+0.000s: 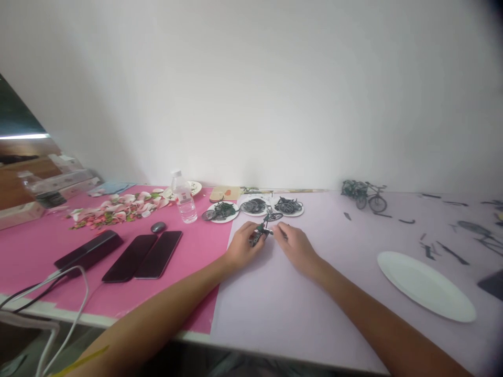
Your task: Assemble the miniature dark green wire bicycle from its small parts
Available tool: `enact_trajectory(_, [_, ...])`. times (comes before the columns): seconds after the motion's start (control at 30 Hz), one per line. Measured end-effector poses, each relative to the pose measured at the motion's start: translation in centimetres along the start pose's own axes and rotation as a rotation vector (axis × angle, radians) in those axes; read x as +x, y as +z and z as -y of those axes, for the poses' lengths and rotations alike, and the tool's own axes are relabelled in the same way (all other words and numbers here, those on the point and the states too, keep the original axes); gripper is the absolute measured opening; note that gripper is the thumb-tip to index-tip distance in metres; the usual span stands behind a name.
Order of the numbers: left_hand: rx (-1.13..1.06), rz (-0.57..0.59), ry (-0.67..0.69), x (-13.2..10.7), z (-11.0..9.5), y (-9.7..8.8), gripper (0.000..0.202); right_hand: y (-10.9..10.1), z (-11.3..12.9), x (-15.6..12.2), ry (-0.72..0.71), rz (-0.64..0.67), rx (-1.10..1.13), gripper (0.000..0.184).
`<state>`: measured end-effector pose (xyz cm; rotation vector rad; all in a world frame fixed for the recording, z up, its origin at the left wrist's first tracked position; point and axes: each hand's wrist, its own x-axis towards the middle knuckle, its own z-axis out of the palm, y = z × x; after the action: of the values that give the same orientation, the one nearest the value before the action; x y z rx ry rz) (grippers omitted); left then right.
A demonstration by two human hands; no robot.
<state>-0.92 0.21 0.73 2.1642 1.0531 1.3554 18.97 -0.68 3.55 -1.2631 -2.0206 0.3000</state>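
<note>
Two bare hands, near each other, far-middle of the table. Left hand point(242, 247): fingers pinched on one small dark model bicycle point(258, 236), green and black, above the pale table half just right of the pink sheet point(204, 293). Right hand point(297, 249): fingers curled at the model's right side; can't tell if gripping or only touching.

Three small white plates point(231, 219) in a row beyond the hands, each with a heap of dark parts; too tangled to count. Right side: one oval white plate point(426, 287), near; scattered dark parts point(452, 253), several, blurred; one upright bicycle model point(371, 198) at the far side beside a dark green clump point(351, 189).

Left side: two black phones point(158, 255) side by side, one mouse point(158, 227), one long black box point(89, 252), one clear upright bottle point(184, 201), one pile of pink-and-white pieces point(121, 208). Bottle has a label; text unreadable. No brands legible.
</note>
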Motion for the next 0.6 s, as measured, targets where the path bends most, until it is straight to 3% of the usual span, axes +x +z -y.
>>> enact_trajectory(0.17, [0.004,-0.004,-0.007,0.02,0.23,0.02,0.019,-0.17,0.16,-0.21,0.007,0.015,0.056,0.013])
enact_trajectory(0.6, [0.049,-0.019,-0.02,0.21,0.47,-0.04,0.014,0.32,-0.31,-0.11,-0.013,-0.006,0.066,0.016])
